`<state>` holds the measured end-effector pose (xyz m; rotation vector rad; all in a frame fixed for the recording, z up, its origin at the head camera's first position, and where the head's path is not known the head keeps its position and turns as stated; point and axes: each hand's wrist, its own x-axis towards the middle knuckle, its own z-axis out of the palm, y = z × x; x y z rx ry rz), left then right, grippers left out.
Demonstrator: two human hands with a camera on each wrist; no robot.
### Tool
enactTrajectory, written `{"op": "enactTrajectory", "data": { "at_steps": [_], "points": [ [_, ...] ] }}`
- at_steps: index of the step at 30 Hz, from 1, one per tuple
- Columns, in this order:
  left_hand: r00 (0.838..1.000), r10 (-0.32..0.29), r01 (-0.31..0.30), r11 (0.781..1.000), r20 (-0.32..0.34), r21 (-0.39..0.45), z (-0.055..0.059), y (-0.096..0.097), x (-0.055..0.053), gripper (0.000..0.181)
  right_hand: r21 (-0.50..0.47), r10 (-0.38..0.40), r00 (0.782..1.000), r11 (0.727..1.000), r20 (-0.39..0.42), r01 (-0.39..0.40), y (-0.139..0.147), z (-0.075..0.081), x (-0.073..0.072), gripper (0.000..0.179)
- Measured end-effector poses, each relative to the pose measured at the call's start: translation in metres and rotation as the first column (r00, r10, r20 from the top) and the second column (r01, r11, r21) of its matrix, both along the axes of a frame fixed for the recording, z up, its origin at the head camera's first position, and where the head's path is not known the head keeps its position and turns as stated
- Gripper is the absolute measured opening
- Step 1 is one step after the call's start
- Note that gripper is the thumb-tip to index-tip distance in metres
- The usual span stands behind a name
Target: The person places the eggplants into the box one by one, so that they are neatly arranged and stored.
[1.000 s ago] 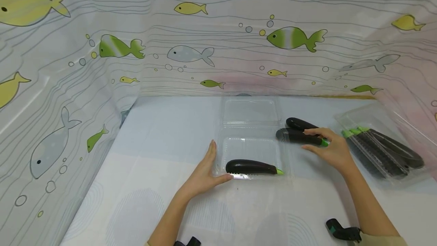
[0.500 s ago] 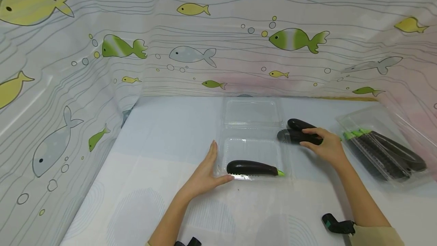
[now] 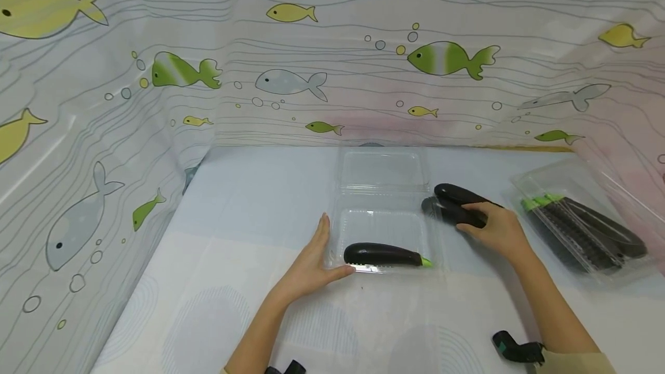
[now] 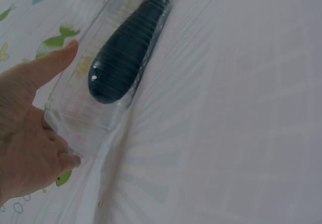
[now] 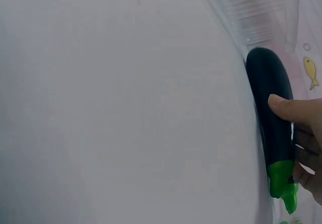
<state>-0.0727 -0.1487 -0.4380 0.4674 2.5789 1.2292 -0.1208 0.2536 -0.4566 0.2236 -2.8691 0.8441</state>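
In the head view my right hand [image 3: 490, 227] grips the nearer of two dark eggplants, the held eggplant [image 3: 449, 212] lying beside the clear container. Its thumb lies across that eggplant [image 5: 269, 78] in the right wrist view, green stem end downward. Just behind it is the other eggplant [image 3: 462, 193], partly covered by the hand. My left hand [image 3: 309, 264] rests against the left side and front corner of the open clear plastic container [image 3: 381, 221], fingers straight and thumb spread along the front edge. Inside, near the front wall, lies one eggplant [image 3: 383, 254], its green end to the right.
A second clear container [image 3: 535, 180] at the right holds several eggplants [image 3: 587, 229]. The open container's lid [image 3: 383, 169] lies back towards the fish-patterned curtain [image 3: 291, 114]. Both stand on a pale cloth-covered table [image 3: 249, 201].
My right hand has closed its fingers round the nearer eggplant, which has tilted slightly and whose green end is now hidden. The left hand and its container stay where they were.
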Motion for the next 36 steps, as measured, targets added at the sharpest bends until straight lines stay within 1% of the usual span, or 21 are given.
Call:
{"op": "enactTrajectory", "data": {
  "at_steps": [5,9,11,15,17,21,30,36],
  "points": [
    [1.0,-0.002,0.002,1.0,0.007,-0.001,0.001,0.0,0.001,0.119,-0.007,-0.025,0.998,1.0,0.062,0.025,0.003,0.004,0.009,0.047],
    [1.0,-0.001,0.001,1.0,0.011,-0.003,0.001,-0.001,0.001,0.118,-0.016,-0.05,0.996,0.999,0.07,0.052,0.006,0.01,0.018,0.048],
    [1.0,0.001,-0.001,1.0,0.01,-0.001,0.001,-0.001,0.001,0.118,-0.017,-0.069,0.996,0.997,0.052,0.07,0.007,0.013,0.023,0.048],
    [1.0,0.002,-0.002,1.0,0.006,0.0,0.001,-0.002,0.001,0.118,-0.033,-0.115,0.993,0.993,-0.016,0.114,0.009,0.02,0.03,0.047],
    [1.0,0.001,-0.001,1.0,0.004,0.001,0.001,-0.002,0.001,0.118,-0.053,-0.137,0.989,0.99,-0.059,0.134,0.009,0.024,0.032,0.045],
    [1.0,0.0,0.0,1.0,0.004,-0.001,0.0,-0.002,0.001,0.118,-0.085,-0.161,0.981,0.985,-0.112,0.152,0.006,0.029,0.033,0.04],
    [1.0,-0.002,0.002,1.0,-0.003,0.005,-0.001,-0.002,0.0,0.118,-0.133,-0.143,0.974,0.984,-0.175,0.12,-0.01,0.036,0.034,0.039],
    [1.0,-0.005,0.005,1.0,-0.007,0.004,-0.001,-0.001,0.0,0.119,-0.166,-0.095,0.957,0.985,-0.273,0.05,-0.026,0.046,0.033,0.038]
  ]
}}
